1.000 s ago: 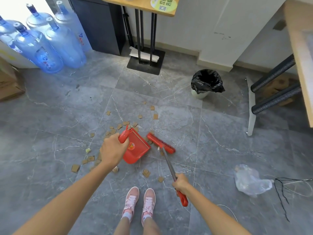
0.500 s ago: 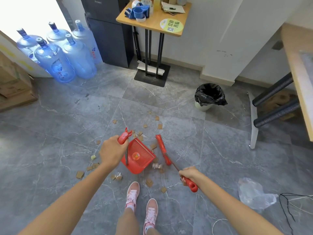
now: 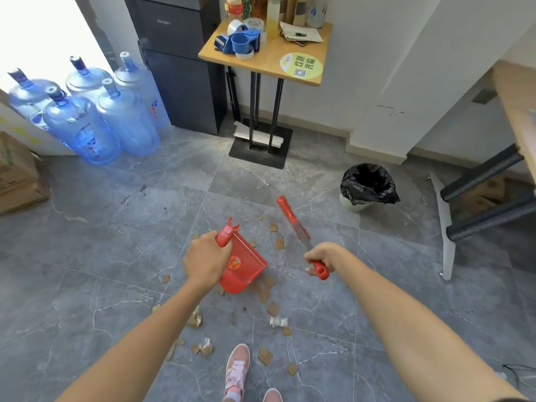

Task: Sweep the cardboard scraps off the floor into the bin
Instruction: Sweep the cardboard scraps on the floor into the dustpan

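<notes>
My right hand [image 3: 322,256] is curled round the handle of the red brush [image 3: 291,220], whose long axis points to 11 o'clock. My left hand [image 3: 207,264] grips the dustpan [image 3: 243,266]. Most cardboard scraps [image 3: 273,309] lie at 6 o'clock below both hands, and the bin [image 3: 368,184] stands at 1 o'clock, nearer my right.

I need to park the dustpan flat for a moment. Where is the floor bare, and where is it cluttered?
Bare tiles lie left, between the water bottles and the dustpan, and right, between the bin and the white frame leg. Cardboard scraps crowd the floor from the dustpan to the pink shoes.
</notes>
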A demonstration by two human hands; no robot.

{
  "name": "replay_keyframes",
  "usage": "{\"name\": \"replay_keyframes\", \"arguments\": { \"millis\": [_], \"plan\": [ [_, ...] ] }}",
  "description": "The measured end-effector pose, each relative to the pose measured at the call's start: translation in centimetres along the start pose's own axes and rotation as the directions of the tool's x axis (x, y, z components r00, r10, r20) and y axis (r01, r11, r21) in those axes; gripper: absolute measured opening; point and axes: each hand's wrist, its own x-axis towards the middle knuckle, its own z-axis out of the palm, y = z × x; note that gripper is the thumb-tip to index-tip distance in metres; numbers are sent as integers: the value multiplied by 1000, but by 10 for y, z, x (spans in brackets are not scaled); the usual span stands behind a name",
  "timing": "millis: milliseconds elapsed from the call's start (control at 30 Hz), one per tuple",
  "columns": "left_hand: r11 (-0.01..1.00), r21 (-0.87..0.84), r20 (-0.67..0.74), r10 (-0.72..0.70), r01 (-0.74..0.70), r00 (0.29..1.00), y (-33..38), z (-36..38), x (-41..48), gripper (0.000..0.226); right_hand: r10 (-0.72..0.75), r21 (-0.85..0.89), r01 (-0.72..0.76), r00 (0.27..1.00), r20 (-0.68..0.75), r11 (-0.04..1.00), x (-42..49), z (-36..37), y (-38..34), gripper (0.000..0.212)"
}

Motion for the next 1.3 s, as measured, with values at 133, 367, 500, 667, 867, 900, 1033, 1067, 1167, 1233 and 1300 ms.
{"name": "replay_keyframes", "arguments": {
  "millis": [133, 367, 500, 667, 867, 900, 1033, 1067, 1167, 1233, 1300],
  "plan": [
    [1000, -17, 21, 4, -3, 1000, -5, 10, 33, 43, -5, -25, 3, 998, -69, 1000, 31, 11, -30, 29],
    [999, -48, 33, 15, -13, 999, -22, 21, 59, 37, -108, -176, 68, 968, -227, 982, 70, 67, -21, 20],
    [999, -48, 36, -18, 20, 999, -34, 22, 57, 39, -225, -456, 123, 958, -175, 881, 72, 80, -2, 31],
    [999, -18, 31, -45, 46, 999, -46, 12, 34, 46, -248, -617, 117, 960, -131, 778, 53, 90, 52, 25],
    [999, 11, 28, -39, 39, 999, -52, -2, -10, 46, -218, -671, 81, 968, -123, 737, 26, 107, 145, 35],
    [999, 17, 35, -34, 33, 999, -53, -3, -20, 46, -212, -667, 80, 970, -120, 741, 21, 110, 160, 35],
    [998, 58, 40, -15, 13, 999, -60, -4, -61, 45, -193, -658, 99, 979, -71, 746, -4, 114, 214, 33],
    [998, 59, 38, -14, 12, 999, -63, -4, -71, 45, -191, -650, 103, 979, -66, 753, -8, 115, 226, 30],
    [999, 50, 27, -3, 1, 1000, -69, -5, -102, 47, -216, -617, 135, 975, -59, 775, -20, 114, 261, 10],
    [999, 48, 22, 5, -6, 1000, -72, -6, -121, 43, -238, -561, 172, 970, -45, 810, -28, 109, 279, 11],
    [998, 59, 20, -3, 2, 1000, -77, -9, -139, 40, -258, -483, 208, 965, -39, 851, -37, 99, 295, 9]
  ]
}}
